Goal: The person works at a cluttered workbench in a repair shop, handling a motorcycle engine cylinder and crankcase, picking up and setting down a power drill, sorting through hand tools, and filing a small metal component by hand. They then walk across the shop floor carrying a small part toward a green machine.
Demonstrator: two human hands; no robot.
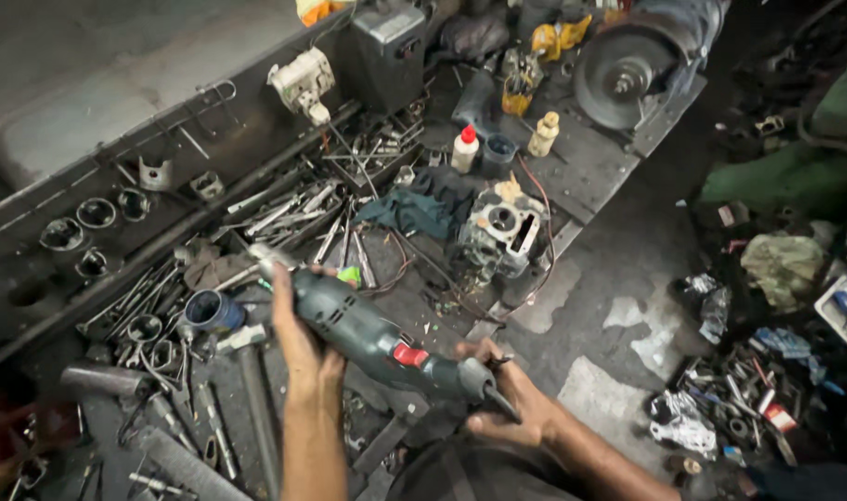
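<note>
The left hand (298, 343) had its fingers wrapped around the front body of a dark green power drill (377, 341), held slantwise above the cluttered workbench (572, 176). The right hand (507, 394) gripped its rear end, fingers closed where the cable left the housing. The tool looked rigid, fairly heavy and probably greasy, so taking it by body and tail seemed sound. Its chuck merged with the wrenches (284, 218) behind, the cable was barely traceable, and both forearms were cut off below
</note>
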